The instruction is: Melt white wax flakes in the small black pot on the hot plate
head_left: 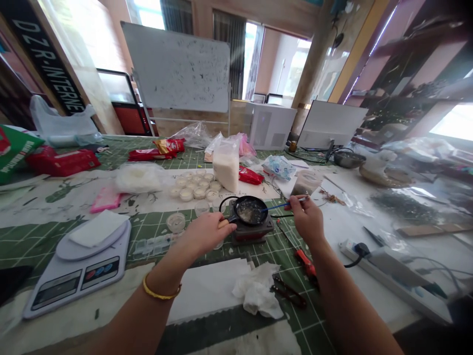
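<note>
Seen from the head camera, a person's left hand (204,234) grips the handle of a small black frying pan (250,211), which sits on a compact hot plate (253,231) between the hands. The right hand (305,217) pinches a thin blue-handled utensil (281,205), its tip in the pan's glossy, pale, lumpy mixture (248,212). Small cups of white contents (194,187) stand beyond the hands on the desk (148,227); a digital kitchen scale (74,276) lies left of the left hand.
</note>
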Demonstrator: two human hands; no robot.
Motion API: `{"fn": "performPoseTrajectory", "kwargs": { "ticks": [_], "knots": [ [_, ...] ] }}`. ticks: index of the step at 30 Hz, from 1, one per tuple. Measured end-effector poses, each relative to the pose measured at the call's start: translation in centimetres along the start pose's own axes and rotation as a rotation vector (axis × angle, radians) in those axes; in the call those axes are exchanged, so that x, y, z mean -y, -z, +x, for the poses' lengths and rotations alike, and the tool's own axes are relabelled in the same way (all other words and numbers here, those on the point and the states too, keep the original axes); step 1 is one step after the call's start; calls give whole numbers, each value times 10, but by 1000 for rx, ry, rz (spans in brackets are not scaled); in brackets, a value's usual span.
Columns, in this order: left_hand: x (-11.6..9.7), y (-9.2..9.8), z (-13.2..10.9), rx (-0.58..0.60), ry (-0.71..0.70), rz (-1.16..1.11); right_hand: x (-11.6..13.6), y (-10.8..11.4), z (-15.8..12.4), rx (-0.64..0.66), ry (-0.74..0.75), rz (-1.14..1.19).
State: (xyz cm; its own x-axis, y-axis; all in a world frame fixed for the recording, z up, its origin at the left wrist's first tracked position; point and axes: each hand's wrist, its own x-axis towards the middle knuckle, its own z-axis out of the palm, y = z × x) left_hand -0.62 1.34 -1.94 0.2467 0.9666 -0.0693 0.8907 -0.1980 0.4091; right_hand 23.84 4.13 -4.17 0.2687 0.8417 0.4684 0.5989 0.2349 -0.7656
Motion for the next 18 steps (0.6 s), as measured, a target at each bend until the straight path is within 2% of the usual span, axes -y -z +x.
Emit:
{"fn": "performPoseTrajectory", "kwargs": {
  "ticks": [4, 5, 8, 10, 13, 16, 18],
  "knots": [
    [-3, 0, 0, 4, -4, 45, 0, -1, -1, 168, 49, 92],
    [-4, 0, 0, 5, -4, 46, -1, -1, -1, 165, 55, 93],
    [-4, 0, 0, 12, 16, 39, -2, 6, 1, 27, 33, -9],
    [-3, -1, 1, 13, 26, 40, -1, 13, 0, 57, 11, -4],
    [-2, -2, 2, 2, 35, 48, 1, 18, -4, 169, -28, 180],
    [0, -4, 2, -1, 41, 39, -6, 18, -3, 93, -77, 365],
    [1, -5, 2, 2, 30, 30, -18, 21, 0, 27, -131, 378]
  ]
}}
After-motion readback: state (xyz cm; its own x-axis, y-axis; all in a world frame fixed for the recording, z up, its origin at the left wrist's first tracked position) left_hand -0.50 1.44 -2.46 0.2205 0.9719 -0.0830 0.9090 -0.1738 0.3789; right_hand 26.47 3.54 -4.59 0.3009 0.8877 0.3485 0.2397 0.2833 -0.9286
